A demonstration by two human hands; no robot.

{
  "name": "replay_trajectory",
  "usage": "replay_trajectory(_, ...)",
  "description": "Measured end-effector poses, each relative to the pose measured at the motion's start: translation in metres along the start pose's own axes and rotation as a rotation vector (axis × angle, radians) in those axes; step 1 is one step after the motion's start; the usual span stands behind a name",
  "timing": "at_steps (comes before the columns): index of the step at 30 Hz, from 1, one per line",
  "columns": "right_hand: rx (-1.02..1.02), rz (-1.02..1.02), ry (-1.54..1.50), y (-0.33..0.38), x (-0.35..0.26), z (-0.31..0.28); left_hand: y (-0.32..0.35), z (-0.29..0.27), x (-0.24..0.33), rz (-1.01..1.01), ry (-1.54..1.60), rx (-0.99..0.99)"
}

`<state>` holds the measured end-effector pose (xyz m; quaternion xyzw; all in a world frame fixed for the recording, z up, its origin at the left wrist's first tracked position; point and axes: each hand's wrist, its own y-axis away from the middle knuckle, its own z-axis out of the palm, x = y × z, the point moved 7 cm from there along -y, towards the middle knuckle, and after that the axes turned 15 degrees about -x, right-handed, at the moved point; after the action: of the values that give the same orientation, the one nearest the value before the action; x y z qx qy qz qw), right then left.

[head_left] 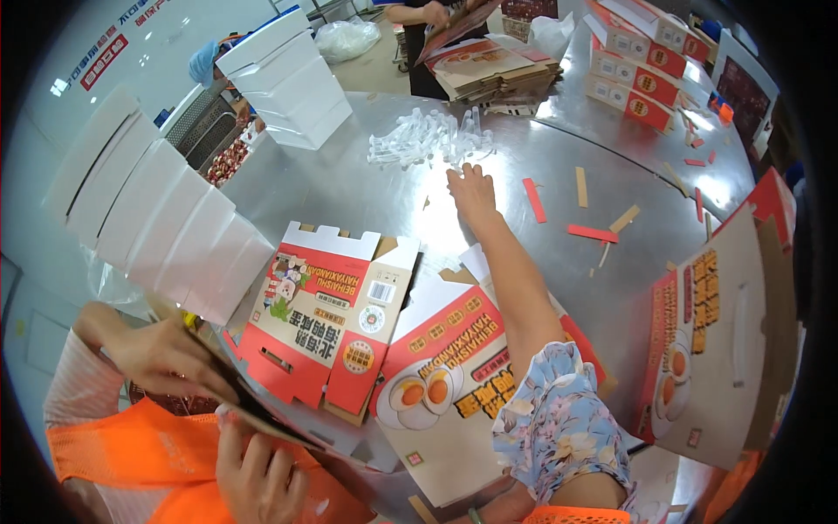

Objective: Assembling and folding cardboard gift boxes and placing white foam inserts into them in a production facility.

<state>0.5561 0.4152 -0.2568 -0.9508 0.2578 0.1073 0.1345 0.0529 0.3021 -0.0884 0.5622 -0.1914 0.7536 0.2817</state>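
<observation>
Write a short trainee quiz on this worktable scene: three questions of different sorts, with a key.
1. True or false: the camera wearer's right hand is at the near edge of a pile of clear plastic pieces.

2. Which pattern shows on that arm's sleeve?
A) Stripes
B) Flowers
C) Checks

3. What stands in two tall stacks in the left half of the view?

Key:
1. True.
2. B.
3. White foam boxes.

Egg-printed cartons point(463, 410) are coloured red, cream and black; the pale-blue sleeve point(559, 412) is flower-patterned; plastic handles point(428, 141) are seen translucent white.
</observation>
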Motion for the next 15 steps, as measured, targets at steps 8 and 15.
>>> replay_trajectory(8,0.046,0.155,0.001,-0.008,0.004,-0.011,-0.020,0.024,0.025,0.109,-0.135,-0.251)
replay_trajectory(15,0.302,0.056,-0.241,0.073,0.057,-0.076,0.053,-0.118,-0.067,0.224,-0.070,-0.628)
